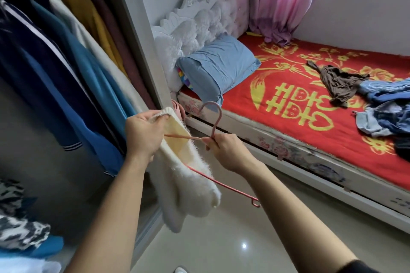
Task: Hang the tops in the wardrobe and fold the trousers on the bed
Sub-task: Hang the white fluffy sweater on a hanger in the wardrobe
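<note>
- The sweater (188,186) is only half on the hanger (224,183). 1 arm goes in through the neck, the other pokes out bare toward the floor. If the collar won't stretch over that 2nd arm, I reckon the knit snags on the little end hook, or the whole thing slides off.
- It looks thick and floppy, so on such a thin hanger it could sag or slip even once it's on.
- Looks-wise it's white and fuzzy, with a pale yellowish inside showing at the collar. The body dangles limp below the hands, in mid-air just in front of the wardrobe (133,29).
- The left hand (142,137) has its fingers curled round the collar rim, pinching it open.
- The right hand (226,150) is wrapped round the hanger's neck, just under the hook.
- The rail looks packed with tops (66,62), so squeezing 1 more in might knock it loose.
- Over on the bed (255,95), a jeans pile (386,113) and a brown garment (339,82) lie unfolded.
</note>
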The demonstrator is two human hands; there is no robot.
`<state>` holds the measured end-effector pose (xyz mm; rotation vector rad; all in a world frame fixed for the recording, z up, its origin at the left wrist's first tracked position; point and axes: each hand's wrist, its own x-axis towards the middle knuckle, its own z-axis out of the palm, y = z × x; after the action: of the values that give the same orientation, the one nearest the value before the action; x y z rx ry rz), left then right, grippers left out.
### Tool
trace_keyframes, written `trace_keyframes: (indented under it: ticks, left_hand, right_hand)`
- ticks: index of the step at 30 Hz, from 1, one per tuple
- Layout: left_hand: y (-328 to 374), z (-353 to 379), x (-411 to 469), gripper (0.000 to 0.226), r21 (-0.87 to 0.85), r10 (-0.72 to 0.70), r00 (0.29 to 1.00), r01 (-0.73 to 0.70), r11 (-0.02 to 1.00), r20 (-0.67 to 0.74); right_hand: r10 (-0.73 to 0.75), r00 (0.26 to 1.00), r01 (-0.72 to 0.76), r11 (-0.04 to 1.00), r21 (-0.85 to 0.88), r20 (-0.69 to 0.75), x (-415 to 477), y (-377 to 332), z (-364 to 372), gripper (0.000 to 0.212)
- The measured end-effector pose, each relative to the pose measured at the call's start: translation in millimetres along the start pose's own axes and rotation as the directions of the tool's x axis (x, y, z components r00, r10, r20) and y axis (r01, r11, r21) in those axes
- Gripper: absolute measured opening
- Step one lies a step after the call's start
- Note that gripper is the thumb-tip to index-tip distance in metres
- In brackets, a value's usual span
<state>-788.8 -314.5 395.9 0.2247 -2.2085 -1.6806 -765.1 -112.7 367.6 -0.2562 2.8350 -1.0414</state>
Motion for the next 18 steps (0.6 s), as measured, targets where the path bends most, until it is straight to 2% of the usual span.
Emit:
trace_keyframes:
  ticks: [2, 5, 6, 8, 11, 12, 14, 16, 18]
  left_hand:
    - [9, -7, 9, 0.028, 0.034, 0.034, 0.997, -0.037, 0.999, 0.073]
    - [25, -18, 23, 0.005, 0.149, 0.156, 0.985, -0.166, 0.975, 0.079]
    - [34, -21, 27, 0.009, 0.216, 0.238, 0.97, -0.245, 0.945, 0.059]
    - [57, -23, 34, 0.012, 0.286, 0.411, 0.91, -0.41, 0.866, 0.058]
    - [95, -16, 32, 0.02, 0.192, 0.448, 0.885, -0.465, 0.864, 0.128]
    - [103, -13, 30, 0.02, 0.181, 0.439, 0.881, -0.467, 0.865, 0.177]
    - [110, -20, 27, 0.003, 0.208, 0.4, 0.862, -0.472, 0.857, 0.311]
    - [107, -34, 29, 0.026, 0.209, 0.322, 0.817, -0.462, 0.862, 0.478]
    - [105, -47, 35, 0.044, 0.18, 0.339, 0.811, -0.467, 0.865, 0.477]
  right_hand:
    - [-0.076, 0.983, 0.088, 0.994, 0.07, -0.165, 6, -9, -6, 0.042]
    - [-0.126, 0.875, 0.259, 0.937, 0.233, -0.467, 14, -23, -14, 0.04]
    - [-0.114, 0.853, 0.296, 0.909, 0.292, -0.509, 14, -27, -14, 0.039]
    - [-0.119, 0.868, 0.329, 0.866, 0.378, -0.482, 15, -35, -10, 0.034]
    - [-0.164, 0.942, 0.256, 0.917, 0.307, -0.293, 24, -49, -7, 0.034]
    - [-0.15, 0.938, 0.25, 0.918, 0.309, -0.313, 29, -55, -14, 0.034]
    - [-0.119, 0.893, 0.293, 0.885, 0.361, -0.435, 35, -67, -36, 0.035]
    - [-0.097, 0.857, 0.347, 0.835, 0.427, -0.506, 35, -74, -57, 0.036]
    - [-0.1, 0.846, 0.386, 0.793, 0.471, -0.524, 29, -77, -70, 0.04]
